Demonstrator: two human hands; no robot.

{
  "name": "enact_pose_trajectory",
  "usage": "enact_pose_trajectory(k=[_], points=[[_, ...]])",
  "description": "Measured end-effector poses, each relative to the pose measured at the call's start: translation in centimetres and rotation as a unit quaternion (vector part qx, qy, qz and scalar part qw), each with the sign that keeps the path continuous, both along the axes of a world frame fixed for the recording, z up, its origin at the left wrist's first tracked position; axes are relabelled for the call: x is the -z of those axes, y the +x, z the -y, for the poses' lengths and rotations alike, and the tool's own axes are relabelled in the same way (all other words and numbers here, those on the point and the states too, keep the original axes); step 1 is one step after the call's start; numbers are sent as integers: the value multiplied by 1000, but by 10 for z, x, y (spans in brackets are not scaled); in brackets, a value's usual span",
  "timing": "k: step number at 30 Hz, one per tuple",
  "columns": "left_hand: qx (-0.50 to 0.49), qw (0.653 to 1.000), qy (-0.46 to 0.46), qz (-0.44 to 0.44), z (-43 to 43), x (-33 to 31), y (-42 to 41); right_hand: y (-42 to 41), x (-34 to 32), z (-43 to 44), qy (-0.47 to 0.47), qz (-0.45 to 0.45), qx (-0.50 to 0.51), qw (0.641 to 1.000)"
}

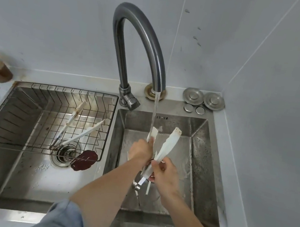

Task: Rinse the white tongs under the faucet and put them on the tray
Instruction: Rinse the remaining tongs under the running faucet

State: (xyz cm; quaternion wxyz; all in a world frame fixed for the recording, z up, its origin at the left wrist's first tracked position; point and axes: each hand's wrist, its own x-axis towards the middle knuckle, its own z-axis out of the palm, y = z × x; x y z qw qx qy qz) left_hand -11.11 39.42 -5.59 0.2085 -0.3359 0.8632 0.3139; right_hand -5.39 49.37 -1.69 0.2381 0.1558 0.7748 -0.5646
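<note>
Two bare forearms, one rolled pale-blue sleeve

Both arms are bare from elbow to wrist; no watch, ring, bracelet or glove shows on either one. The left hand (141, 150) and the right hand (167, 172) are uncovered too, and the fingers (154, 165) of the right hand show short, plain nails. On the left arm a pale blue sleeve (64, 219) of soft, faded, denim-like cloth sits pushed up and bunched in loose folds around the elbow, nearer the camera than the faucet (137, 38). No sleeve shows on the right arm up to the picture's lower edge.
</note>
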Motion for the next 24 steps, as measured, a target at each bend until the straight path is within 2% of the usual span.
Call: enact_pose_trajectory(k=[5, 8, 12, 15, 19, 24], points=[[50, 998, 18, 18, -3, 2, 0, 0, 4, 6, 36, 5, 8, 999], [56, 995, 77, 3, -4, -1, 3, 2, 5, 0, -17, 54, 37, 998], [12, 989, 147, 16, 2, -7, 8, 0, 3, -8, -82, 102, 60, 990], [12, 995, 94, 19, 4, -10, 2, -2, 1, -3, -117, 131, 82, 981], [40, 998, 28, 45, 0, -5, -11, -4, -2, 6, -119, 115, 111, 980], [43, 996, 26, 72, -9, -8, -19, -8, -8, 16, -100, 102, 139, 980]])
